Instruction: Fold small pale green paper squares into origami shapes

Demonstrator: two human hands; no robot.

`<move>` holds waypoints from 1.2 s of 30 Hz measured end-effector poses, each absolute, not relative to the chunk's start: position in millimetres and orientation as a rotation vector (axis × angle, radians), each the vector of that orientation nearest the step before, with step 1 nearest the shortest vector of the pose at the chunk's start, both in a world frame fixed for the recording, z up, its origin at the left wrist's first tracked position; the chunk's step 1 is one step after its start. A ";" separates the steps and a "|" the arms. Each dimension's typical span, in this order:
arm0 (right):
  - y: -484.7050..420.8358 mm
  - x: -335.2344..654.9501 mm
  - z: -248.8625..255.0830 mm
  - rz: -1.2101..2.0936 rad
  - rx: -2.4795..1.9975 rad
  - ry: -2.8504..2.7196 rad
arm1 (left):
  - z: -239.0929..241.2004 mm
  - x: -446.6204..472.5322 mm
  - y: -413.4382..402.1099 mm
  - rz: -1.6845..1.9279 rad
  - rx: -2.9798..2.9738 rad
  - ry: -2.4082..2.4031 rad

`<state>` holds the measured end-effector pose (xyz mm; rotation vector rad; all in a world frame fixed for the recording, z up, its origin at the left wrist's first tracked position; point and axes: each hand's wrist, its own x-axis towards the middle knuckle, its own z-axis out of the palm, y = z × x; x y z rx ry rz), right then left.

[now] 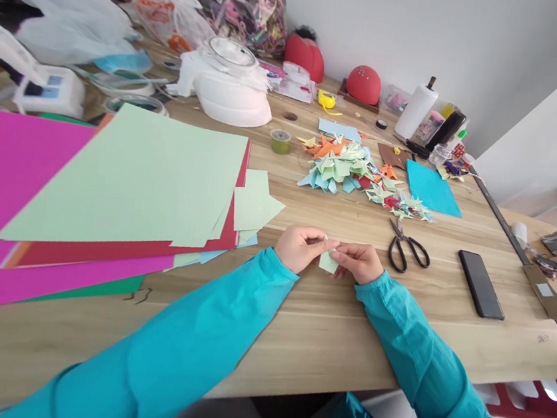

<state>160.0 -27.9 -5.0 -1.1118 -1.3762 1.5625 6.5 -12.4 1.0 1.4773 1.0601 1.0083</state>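
Between my fingers is a small piece of pale green folded paper [327,262], held just over the table near its front. My left hand [298,246] pinches its upper left part. From the other side, my right hand [362,261] grips it, thumb and forefinger closed on its right edge. The exact folds are partly covered by the fingers. Several small pale green paper squares [253,207] lie left of my left hand. Beyond both hands sits a heap of folded paper pieces [341,164] in green, blue, orange and red.
Black-handled scissors [409,245] and a dark phone [481,284] lie to the right. Large coloured paper sheets [130,185] cover the left side. A green spool [281,142], a yellow tape measure [326,100] and a turquoise sheet [432,187] are farther back.
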 end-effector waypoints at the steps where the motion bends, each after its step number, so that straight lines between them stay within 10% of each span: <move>1: -27.8 159.9 -5.5 1.555 -1.113 -1.373 | 1.5 6.6 -12.5 1.009 1.463 1.064; 36: -29.0 159.4 -3.9 1.470 -1.150 -1.336 | -1.1 -2.2 -2.5 0.826 1.392 0.738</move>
